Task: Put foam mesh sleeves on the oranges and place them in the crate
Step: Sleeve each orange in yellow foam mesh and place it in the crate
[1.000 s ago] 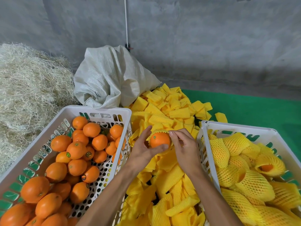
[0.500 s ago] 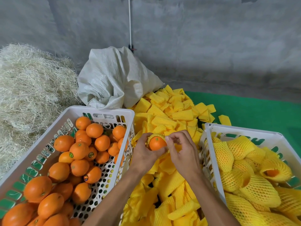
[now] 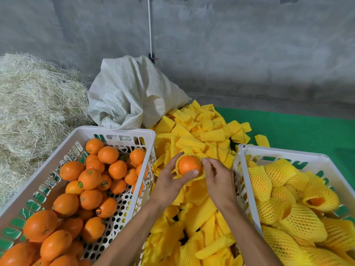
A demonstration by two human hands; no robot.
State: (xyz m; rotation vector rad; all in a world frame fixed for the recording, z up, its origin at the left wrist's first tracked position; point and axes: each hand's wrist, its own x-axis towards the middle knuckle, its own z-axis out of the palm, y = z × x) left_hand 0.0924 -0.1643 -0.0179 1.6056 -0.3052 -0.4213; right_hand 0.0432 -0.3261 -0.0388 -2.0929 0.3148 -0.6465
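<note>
Holding one orange (image 3: 189, 165) dead centre of the frame, half tucked into a yellow foam mesh sleeve (image 3: 198, 177) that wraps its back and underside. Left hand (image 3: 171, 181) curled round it from the lower left, thumb pressed across the near face of the fruit, other fingers hidden behind the sleeve. Right hand (image 3: 218, 179) just right of it, fingers bent, tips pinching the sleeve's edge at the fruit's right side. Top and front of the fruit still bare, tiny green sticker showing at upper right.

Sitting right under both hands: big loose pile of flat yellow sleeves (image 3: 199, 137), running from frame centre down to the bottom edge, spilling toward the upper right onto a green mat (image 3: 307, 127).

Left side of the frame: white perforated crate (image 3: 119, 131) full of bare oranges (image 3: 90, 178), several with little round stickers. Right side: second white crate (image 3: 278, 152), packed with already sleeved oranges (image 3: 305, 223), one showing orange through its open end at around mid right. So the held one is between the two crates, touching neither.

Upper left: heap of pale straw (image 3: 36, 112). Behind the left crate, upper middle: crumpled white woven sack (image 3: 132, 95). Grey concrete wall (image 3: 249, 45) across the top, thin white pipe (image 3: 150, 25) running down it.
</note>
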